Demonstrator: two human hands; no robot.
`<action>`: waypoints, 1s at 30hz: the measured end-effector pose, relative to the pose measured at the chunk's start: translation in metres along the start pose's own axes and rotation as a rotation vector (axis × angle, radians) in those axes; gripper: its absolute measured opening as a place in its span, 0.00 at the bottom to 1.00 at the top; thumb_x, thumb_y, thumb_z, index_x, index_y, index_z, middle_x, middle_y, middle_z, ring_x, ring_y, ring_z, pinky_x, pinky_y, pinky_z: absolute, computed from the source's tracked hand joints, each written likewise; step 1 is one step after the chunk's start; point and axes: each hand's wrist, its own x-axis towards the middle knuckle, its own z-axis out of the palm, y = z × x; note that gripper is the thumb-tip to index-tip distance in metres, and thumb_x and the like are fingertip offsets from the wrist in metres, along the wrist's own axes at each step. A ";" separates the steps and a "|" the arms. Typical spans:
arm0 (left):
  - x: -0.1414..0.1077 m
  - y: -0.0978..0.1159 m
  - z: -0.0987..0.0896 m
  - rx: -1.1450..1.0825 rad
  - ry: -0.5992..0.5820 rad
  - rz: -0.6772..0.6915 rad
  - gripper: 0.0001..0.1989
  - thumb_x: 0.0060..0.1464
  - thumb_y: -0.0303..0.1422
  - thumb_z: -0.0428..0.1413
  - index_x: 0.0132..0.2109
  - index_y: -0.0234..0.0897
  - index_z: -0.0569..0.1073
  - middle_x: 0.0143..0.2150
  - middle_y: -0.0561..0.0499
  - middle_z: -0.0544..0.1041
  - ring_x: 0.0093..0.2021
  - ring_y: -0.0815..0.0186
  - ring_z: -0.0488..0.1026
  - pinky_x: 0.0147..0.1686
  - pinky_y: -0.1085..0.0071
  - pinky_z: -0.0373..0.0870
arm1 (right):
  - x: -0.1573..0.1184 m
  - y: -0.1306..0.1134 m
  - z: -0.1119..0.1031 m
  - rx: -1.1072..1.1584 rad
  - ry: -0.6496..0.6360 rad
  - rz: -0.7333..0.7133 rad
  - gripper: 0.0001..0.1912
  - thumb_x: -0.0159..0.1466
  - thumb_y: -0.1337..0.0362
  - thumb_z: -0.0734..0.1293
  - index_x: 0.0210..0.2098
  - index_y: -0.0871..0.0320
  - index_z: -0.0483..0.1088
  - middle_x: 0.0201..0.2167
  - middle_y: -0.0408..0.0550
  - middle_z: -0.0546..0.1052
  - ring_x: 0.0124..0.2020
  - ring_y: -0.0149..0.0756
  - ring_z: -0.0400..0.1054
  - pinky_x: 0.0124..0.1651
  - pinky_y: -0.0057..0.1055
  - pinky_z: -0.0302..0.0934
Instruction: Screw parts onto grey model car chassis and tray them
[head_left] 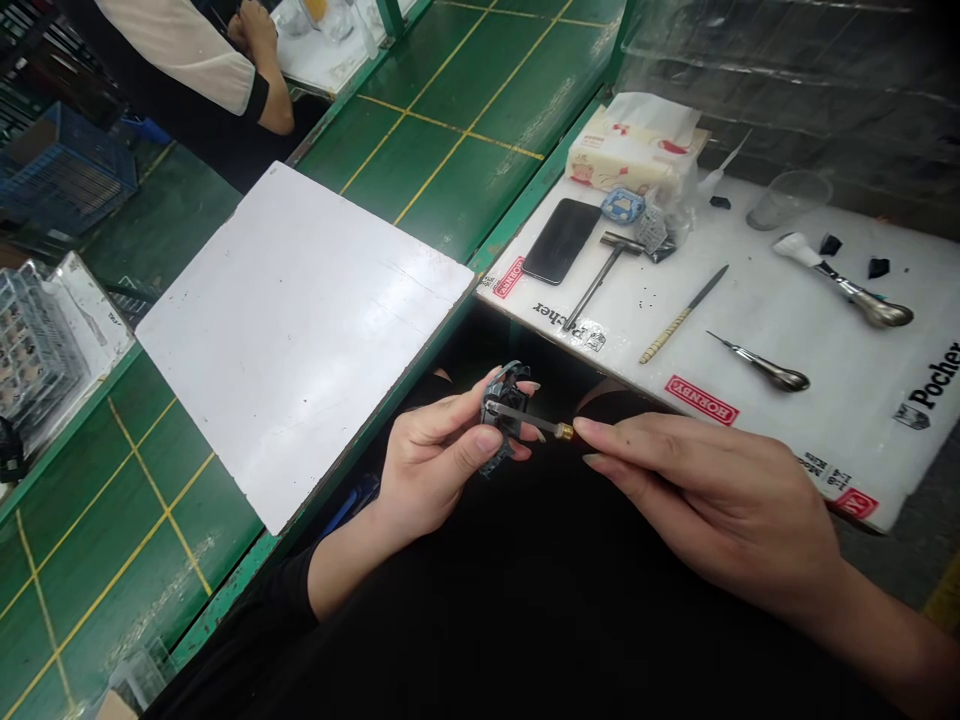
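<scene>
Between the thumb and fingers of my left hand is a small dark blue-grey molded part with curved edges and openings. My right hand pinches the brass-coloured end of a slim metal file. The file's flat blade reaches into or across the molded part; its tip meets the part near my left thumb. Both hands hang over my lap, in front of the gap between the white board and the work table. Most of the file's handle is hidden in my right fingers.
A white board lies on the green conveyor. The white work table at right bears a phone, a small hammer, a taped file, a pointed tool, a brush and tissues. Another person sits across.
</scene>
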 end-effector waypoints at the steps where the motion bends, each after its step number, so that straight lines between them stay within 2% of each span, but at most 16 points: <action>1: 0.000 0.000 0.000 0.001 0.001 -0.004 0.21 0.79 0.37 0.75 0.73 0.47 0.92 0.73 0.36 0.92 0.54 0.52 0.97 0.53 0.60 0.98 | 0.001 0.000 -0.001 0.005 0.003 -0.003 0.31 0.80 0.80 0.76 0.74 0.45 0.87 0.48 0.44 0.93 0.41 0.35 0.90 0.47 0.27 0.85; 7: 0.000 0.000 0.000 -0.004 0.004 -0.010 0.21 0.78 0.37 0.75 0.73 0.47 0.92 0.73 0.36 0.92 0.55 0.51 0.97 0.53 0.59 0.99 | 0.004 -0.001 -0.003 0.019 -0.001 0.008 0.32 0.79 0.81 0.76 0.74 0.44 0.88 0.46 0.44 0.93 0.40 0.38 0.91 0.45 0.29 0.87; 12: 0.000 -0.003 0.000 -0.007 -0.013 -0.008 0.20 0.79 0.37 0.75 0.72 0.46 0.92 0.73 0.35 0.92 0.55 0.50 0.97 0.52 0.59 0.98 | 0.002 0.000 -0.002 0.013 -0.012 0.001 0.29 0.80 0.81 0.76 0.73 0.49 0.87 0.49 0.45 0.94 0.43 0.35 0.91 0.48 0.26 0.86; 15: 0.001 -0.007 0.001 -0.029 -0.010 0.042 0.21 0.80 0.41 0.74 0.73 0.43 0.91 0.72 0.33 0.92 0.54 0.49 0.97 0.50 0.59 0.98 | 0.000 0.003 -0.007 -0.008 -0.011 -0.012 0.24 0.82 0.77 0.77 0.72 0.50 0.86 0.50 0.45 0.94 0.45 0.35 0.91 0.50 0.26 0.86; 17: 0.003 -0.010 0.001 -0.052 0.041 0.110 0.22 0.80 0.44 0.73 0.74 0.44 0.89 0.70 0.35 0.93 0.54 0.51 0.97 0.51 0.58 0.98 | -0.002 0.005 -0.010 -0.066 -0.003 0.006 0.23 0.83 0.74 0.78 0.72 0.50 0.87 0.52 0.46 0.94 0.46 0.37 0.92 0.50 0.27 0.87; 21: 0.009 -0.012 0.000 -0.045 0.132 0.247 0.26 0.76 0.44 0.78 0.75 0.53 0.86 0.69 0.44 0.92 0.57 0.54 0.96 0.59 0.54 0.98 | 0.000 0.002 -0.010 -0.133 0.013 0.015 0.24 0.85 0.74 0.73 0.75 0.50 0.84 0.56 0.51 0.93 0.51 0.43 0.93 0.52 0.31 0.89; 23: 0.011 -0.013 -0.002 0.010 0.147 0.301 0.30 0.71 0.43 0.81 0.75 0.55 0.85 0.68 0.45 0.91 0.60 0.52 0.95 0.63 0.50 0.97 | 0.004 -0.002 -0.005 -0.105 0.024 -0.036 0.27 0.84 0.76 0.72 0.77 0.50 0.82 0.55 0.52 0.91 0.51 0.42 0.92 0.51 0.32 0.89; 26: 0.013 -0.013 -0.004 0.107 0.133 0.380 0.32 0.70 0.40 0.81 0.76 0.57 0.85 0.67 0.45 0.90 0.65 0.47 0.94 0.67 0.46 0.95 | 0.011 -0.009 0.005 -0.085 0.039 -0.109 0.30 0.82 0.79 0.73 0.77 0.49 0.81 0.54 0.51 0.89 0.48 0.39 0.91 0.50 0.29 0.88; 30: 0.014 -0.013 -0.006 0.196 0.129 0.462 0.31 0.71 0.41 0.81 0.75 0.62 0.84 0.67 0.48 0.88 0.67 0.47 0.91 0.74 0.38 0.90 | 0.016 -0.015 0.015 -0.078 0.077 -0.129 0.29 0.83 0.79 0.73 0.78 0.53 0.80 0.59 0.53 0.92 0.53 0.40 0.93 0.60 0.29 0.89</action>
